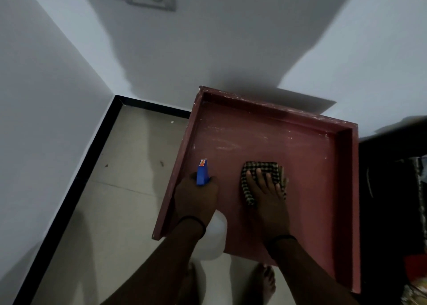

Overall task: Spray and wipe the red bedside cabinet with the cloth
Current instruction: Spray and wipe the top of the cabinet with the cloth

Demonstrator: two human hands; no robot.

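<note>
Head view first, and you're looking straight down on the red bedside cabinet, which sits against the wall beside the tiled floor. Your left grip is curled round the spray bottle. Its blue nozzle points away from you and its white body hangs below your wrist, over the cabinet's near left edge. Your right grip lies flat with the fingers straight and spread, pressing the checked cloth onto the top, around the middle and toward your side.

So this looks like the wiping step. How far along? Pale chalky streaks run across the far left of the top and along the raised rim — that stretch looks unwiped, while the part nearer you looks cleaner. No wet sheen shows, so I can't tell whether any spray has landed. The far band and the rim look left to do.
</note>
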